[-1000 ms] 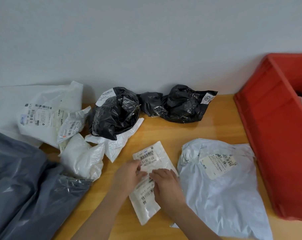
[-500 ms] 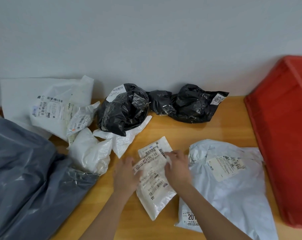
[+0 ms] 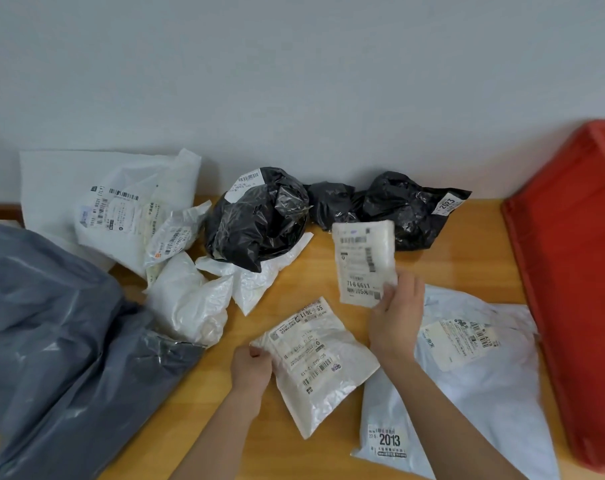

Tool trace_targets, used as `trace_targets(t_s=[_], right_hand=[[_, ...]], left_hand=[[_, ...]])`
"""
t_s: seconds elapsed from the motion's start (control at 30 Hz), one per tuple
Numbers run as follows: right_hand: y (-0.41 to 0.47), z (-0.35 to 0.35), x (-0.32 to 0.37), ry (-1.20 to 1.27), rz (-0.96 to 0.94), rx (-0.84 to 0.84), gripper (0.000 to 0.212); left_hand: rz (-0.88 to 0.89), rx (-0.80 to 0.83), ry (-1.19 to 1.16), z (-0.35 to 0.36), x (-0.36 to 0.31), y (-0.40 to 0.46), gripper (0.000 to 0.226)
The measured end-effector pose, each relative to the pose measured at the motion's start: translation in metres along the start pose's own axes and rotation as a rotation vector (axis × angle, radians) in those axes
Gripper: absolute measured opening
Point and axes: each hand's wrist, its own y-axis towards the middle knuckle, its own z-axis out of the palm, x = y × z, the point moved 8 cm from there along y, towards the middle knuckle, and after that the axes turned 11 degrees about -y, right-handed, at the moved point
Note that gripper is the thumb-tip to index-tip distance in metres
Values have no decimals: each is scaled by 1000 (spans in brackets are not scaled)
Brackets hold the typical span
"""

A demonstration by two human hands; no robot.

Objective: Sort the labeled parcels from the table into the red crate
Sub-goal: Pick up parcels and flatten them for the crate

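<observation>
My right hand [image 3: 396,317] pinches the lower corner of a small white labeled parcel [image 3: 363,261] and holds it upright above the table. My left hand [image 3: 251,367] grips the left edge of a second small white labeled parcel [image 3: 318,365], which is tilted near the table's front. The red crate [image 3: 568,271] stands at the right edge of the view; its inside is out of sight.
A large white mailer [image 3: 467,382] lies under my right forearm beside the crate. Two black bagged parcels [image 3: 256,220] [image 3: 401,209] sit by the wall. White parcels [image 3: 121,209] pile at the back left, a big grey bag [image 3: 51,341] fills the left. The wooden table [image 3: 467,268] shows between them.
The two small white parcels, stacked under both hands before, have come apart. My right hand lifted one up and to the right; my left hand keeps the other. The view shifted left.
</observation>
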Motion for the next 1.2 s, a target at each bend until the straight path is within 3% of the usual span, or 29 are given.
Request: trace_targets(t_s=[0.07, 0.17, 0.23, 0.3, 0.33, 0.4, 0.5, 0.57, 0.63, 0.73, 0.87, 1.03, 1.2], right_hand=[[5, -13, 5, 148, -23, -4, 30], [-6, 3, 5, 259, 25, 312, 46], [-27, 25, -1, 106, -9, 529, 58], [-46, 43, -11, -214, -117, 635, 66], [-53, 48, -14, -379, -170, 655, 69], [-68, 58, -13, -474, -294, 681, 68], [-89, 74, -11, -440, -469, 718, 61], [-94, 79, -13, -478, -485, 719, 63], [-97, 78, -11, -492, -479, 770, 65], [-101, 73, -6, -397, -441, 862, 56], [-95, 63, 3, -253, -460, 718, 44], [-106, 72, -3, -423, -499, 757, 67], [-107, 79, -8, -476, -442, 865, 60]], left_hand=[[-17, 33, -37, 11, -4, -1, 12], [20, 63, -124, 25, -16, -8, 16], [102, 45, -126, 29, -27, -17, 23], [258, 42, -32, 31, -42, -33, 25], [377, 89, 74, 37, -50, -43, 32], [592, 240, 397, 54, -55, -59, 42], [588, 372, 729, 68, -34, -61, 51], [576, 365, 704, 66, -29, -60, 55], [676, 283, 592, 61, -35, -67, 55], [731, 157, 457, 52, -37, -69, 57], [641, 190, 274, 46, -31, -61, 64], [675, 322, 468, 55, -21, -56, 63], [650, 301, 641, 61, -18, -49, 62]])
